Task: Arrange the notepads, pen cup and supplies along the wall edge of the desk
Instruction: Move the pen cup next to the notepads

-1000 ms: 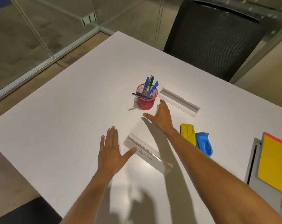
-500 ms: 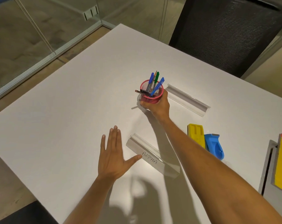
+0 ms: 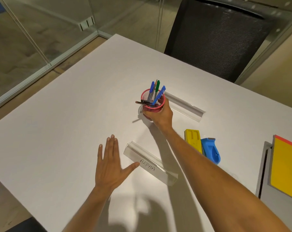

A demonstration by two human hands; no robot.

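Note:
A red mesh pen cup (image 3: 152, 102) holding several pens stands near the middle of the white desk (image 3: 66, 123). My right hand (image 3: 160, 115) is wrapped around its lower part. My left hand (image 3: 109, 166) lies flat on the desk with fingers spread, its thumb tip touching a clear name holder marked ALPHA (image 3: 150, 164). A second clear holder (image 3: 183, 105) lies just right of the cup. A yellow stapler-like item (image 3: 193, 139) and a blue tape dispenser (image 3: 211, 152) sit side by side. A yellow notepad (image 3: 286, 166) lies on a grey pad at the right edge.
A black mesh office chair (image 3: 217, 37) stands behind the far side of the desk. Glass partition walls (image 3: 41, 30) run along the left and far sides. The desk's left and near edges drop to the floor.
My right hand went from lying flat near the cup to gripping it. My left hand has stayed flat beside the ALPHA holder.

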